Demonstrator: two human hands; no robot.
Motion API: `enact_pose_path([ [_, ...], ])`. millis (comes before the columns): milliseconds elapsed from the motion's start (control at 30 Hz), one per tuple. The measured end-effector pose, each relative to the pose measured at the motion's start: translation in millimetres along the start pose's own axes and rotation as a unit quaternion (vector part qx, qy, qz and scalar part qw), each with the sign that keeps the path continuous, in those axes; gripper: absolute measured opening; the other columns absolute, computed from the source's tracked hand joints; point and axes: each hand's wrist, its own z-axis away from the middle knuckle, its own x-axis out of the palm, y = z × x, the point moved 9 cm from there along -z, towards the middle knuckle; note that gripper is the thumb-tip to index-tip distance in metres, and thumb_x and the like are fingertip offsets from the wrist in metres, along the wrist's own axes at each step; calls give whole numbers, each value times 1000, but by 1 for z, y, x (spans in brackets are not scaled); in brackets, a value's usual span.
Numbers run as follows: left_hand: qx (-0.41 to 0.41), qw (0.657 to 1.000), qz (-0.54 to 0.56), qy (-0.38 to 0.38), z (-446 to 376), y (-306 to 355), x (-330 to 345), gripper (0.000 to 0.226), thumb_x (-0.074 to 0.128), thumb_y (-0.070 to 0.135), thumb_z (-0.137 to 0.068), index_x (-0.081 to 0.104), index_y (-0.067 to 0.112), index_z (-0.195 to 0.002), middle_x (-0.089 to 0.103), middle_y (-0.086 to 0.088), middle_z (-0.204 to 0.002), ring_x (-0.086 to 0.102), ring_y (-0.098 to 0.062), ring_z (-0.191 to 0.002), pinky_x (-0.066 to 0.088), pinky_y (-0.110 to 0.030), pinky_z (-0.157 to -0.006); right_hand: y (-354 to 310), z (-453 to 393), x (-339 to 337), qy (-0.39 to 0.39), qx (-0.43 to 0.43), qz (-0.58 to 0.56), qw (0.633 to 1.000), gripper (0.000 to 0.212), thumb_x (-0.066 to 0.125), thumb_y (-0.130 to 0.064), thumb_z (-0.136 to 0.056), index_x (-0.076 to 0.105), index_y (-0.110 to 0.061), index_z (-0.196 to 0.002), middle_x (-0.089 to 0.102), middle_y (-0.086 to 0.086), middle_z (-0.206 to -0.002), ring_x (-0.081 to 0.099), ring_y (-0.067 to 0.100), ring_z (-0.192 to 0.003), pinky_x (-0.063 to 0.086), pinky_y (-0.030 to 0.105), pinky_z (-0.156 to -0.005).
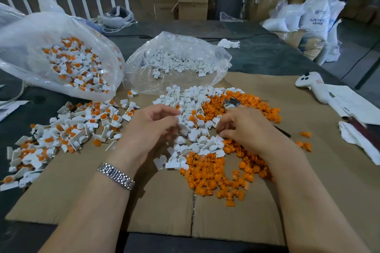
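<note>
1. The left hand (152,127) has curled fingers and pinches a white cap (180,119).
2. The right hand (244,127) curls into the white caps (191,107); I cannot tell its grip.
3. The orange plugs (211,172) lie at 5 o'clock from the caps, and the assembled pieces (70,127) at 9 o'clock.

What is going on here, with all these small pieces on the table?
A person works with both hands in a mixed heap on a sheet of cardboard: white plastic pieces and orange plugs. The left hand and the right hand, fingers curled, reach into the white pieces; blur hides whether they hold any. To the left lies a pile of white pieces with orange plugs in them, and more fill a clear bag behind it. A second bag holds plain white pieces.
</note>
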Motion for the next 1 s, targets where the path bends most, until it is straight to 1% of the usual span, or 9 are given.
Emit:
enact_pose_path([
  [167, -65, 977, 200, -42, 0, -7, 11, 21, 68, -2, -92, 79, 10, -106, 76, -17, -83, 74, -21, -74, 58, -20, -61, -1, -4, 5, 0, 8, 46, 999, 25, 64, -29, -98, 69, -27, -122, 62, 2, -120, 52, 25, -119, 45, 38, -94],
  [267, -93, 951, 284, -76, 1, -9, 20, 25, 69, -3, -85, 75, 0, -109, 75, -20, -81, 77, -29, -86, 62, -24, -67, -1, -3, -7, 56, 9, 15, 998, 14, 64, -27, -97, 71, -24, -109, 61, 0, -111, 58, 19, -107, 48, 35, -92],
  [367, -107, 927, 339, -122, 4, -7, 30, 23, 74, -5, -75, 79, 0, -97, 76, -26, -97, 75, -37, -100, 63, -29, -74, 4, 7, -33, 167, 14, -204, 964, 4, 72, -25, -92, 74, -22, -94, 71, -7, -92, 67, 8, -86, 55, 26, -81],
  [433, -103, 921, 347, -142, 7, -4, 35, 21, 75, -5, -75, 81, 3, -93, 73, -30, -111, 75, -37, -101, 63, -28, -73, -7, 12, -35, 147, -13, -389, 909, 4, 74, -21, -91, 76, -20, -94, 76, -4, -82, 73, 6, -79, 56, 18, -75],
  [500, -91, 927, 328, -157, 9, -1, 38, 19, 75, -3, -77, 80, 5, -93, 73, -30, -112, 77, -35, -97, 63, -26, -70, -25, 13, -30, 106, -54, -447, 887, 6, 72, -17, -93, 75, -16, -98, 77, -2, -84, 74, 7, -81, 57, 18, -80],
  [567, -81, 931, 316, -163, 10, 2, 39, 18, 73, -2, -78, 82, 8, -90, 75, -27, -107, 77, -32, -93, 62, -24, -68, -36, 12, -27, 100, -74, -431, 894, 8, 70, -15, -94, 74, -14, -101, 76, -1, -87, 73, 8, -83, 57, 21, -82],
  [667, -72, 932, 317, -160, 12, 4, 38, 19, 71, -2, -76, 82, 8, -88, 76, -23, -103, 78, -31, -91, 62, -23, -68, -39, 10, -26, 121, -78, -386, 911, 6, 70, -17, -94, 73, -17, -99, 73, -7, -87, 68, 4, -80, 54, 17, -73],
  [833, -54, 934, 324, -139, 12, 8, 34, 24, 72, -4, -74, 77, -1, -98, 76, -22, -100, 78, -31, -88, 62, -23, -68, -37, 10, -26, 141, -86, -345, 924, 5, 69, -19, -95, 72, -22, -99, 68, -15, -85, 63, -3, -81, 48, 12, -73],
  [1000, 14, 950, 294, -103, 10, 14, 31, 20, 75, -1, -74, 80, 6, -92, 77, -20, -100, 77, -30, -93, 62, -25, -76, -41, 8, -23, 172, -74, -327, 926, 2, 68, -22, -96, 68, -23, -97, 66, -16, -81, 61, -1, -77, 46, 12, -67],
])
